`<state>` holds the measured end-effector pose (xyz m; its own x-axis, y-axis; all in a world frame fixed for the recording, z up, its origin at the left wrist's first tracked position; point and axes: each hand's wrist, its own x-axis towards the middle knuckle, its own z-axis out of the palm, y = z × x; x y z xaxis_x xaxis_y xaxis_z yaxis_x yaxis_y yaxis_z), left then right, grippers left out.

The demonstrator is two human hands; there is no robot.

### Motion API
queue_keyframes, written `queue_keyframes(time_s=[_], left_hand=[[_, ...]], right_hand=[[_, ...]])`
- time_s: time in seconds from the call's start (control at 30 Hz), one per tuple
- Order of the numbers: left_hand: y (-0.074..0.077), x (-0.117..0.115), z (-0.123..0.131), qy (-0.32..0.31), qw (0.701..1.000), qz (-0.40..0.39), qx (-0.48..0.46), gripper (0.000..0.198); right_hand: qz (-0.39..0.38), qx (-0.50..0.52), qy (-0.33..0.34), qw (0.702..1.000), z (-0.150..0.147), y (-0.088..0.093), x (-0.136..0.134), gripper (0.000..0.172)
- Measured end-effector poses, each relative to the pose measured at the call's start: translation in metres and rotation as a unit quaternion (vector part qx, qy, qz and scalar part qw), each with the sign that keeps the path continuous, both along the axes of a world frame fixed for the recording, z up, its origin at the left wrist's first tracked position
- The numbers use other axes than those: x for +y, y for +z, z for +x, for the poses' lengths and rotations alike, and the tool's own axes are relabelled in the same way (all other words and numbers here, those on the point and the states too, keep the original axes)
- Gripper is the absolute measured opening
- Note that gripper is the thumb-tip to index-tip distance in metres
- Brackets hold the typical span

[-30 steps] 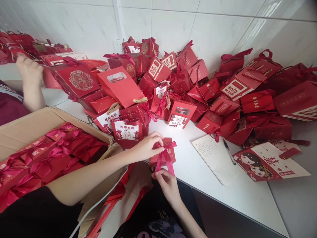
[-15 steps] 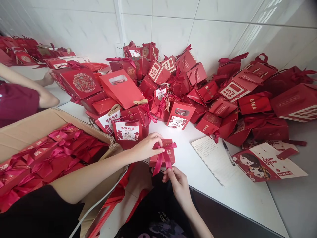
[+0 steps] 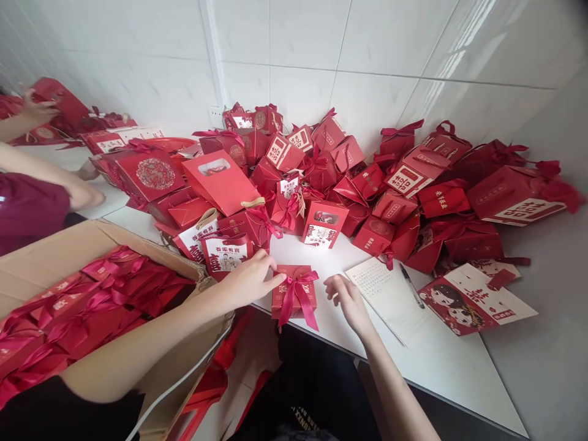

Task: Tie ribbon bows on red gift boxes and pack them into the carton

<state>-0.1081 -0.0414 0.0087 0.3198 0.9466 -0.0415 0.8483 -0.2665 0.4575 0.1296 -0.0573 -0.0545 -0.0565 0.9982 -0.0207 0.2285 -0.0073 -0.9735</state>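
A small red gift box point(image 3: 277, 300) with Chinese characters sits at the table's front edge. A magenta ribbon bow point(image 3: 298, 291) is tied over it, its two tails hanging down the front. At the box's upper left, my left hand point(image 3: 250, 282) has its thumb and fingers at the bow's left loop; the exact grip is partly hidden. My right hand point(image 3: 348, 300) is off the box, a little to its right over the white table, fingers loosely bent and apart with nothing in them.
A cardboard box point(image 3: 151, 245) of ribboned red boxes stands at left. Red gift bags point(image 3: 321, 165) pile along the wall. To the right lie a notepad point(image 3: 381, 294), a pen point(image 3: 412, 285) and a printed card point(image 3: 478, 300). Another person's arm point(image 3: 41, 171) is at far left.
My right hand has let go of the ribbon tail and moved right, away from the box. The left hand stays at the bow. At far left, a raised hand now holds a red bag.
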Motion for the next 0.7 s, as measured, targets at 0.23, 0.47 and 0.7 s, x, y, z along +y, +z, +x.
queue_keyframes(time_s=[0.23,0.47,0.7], left_hand=[[0.003,-0.004,0.01,0.058,0.991,-0.095,0.072,0.043],[-0.016,0.014,-0.008,0.086,0.924,-0.329,-0.173,0.026],[-0.017,0.002,-0.006,0.108,0.872,-0.39,-0.274,0.045]], right_hand=[[-0.027,0.008,0.067,0.997,-0.023,-0.001,0.03,0.045],[-0.006,0.066,0.08,0.995,-0.024,-0.013,0.025,0.043],[0.004,0.088,0.064,0.994,-0.025,-0.012,0.009,0.043]])
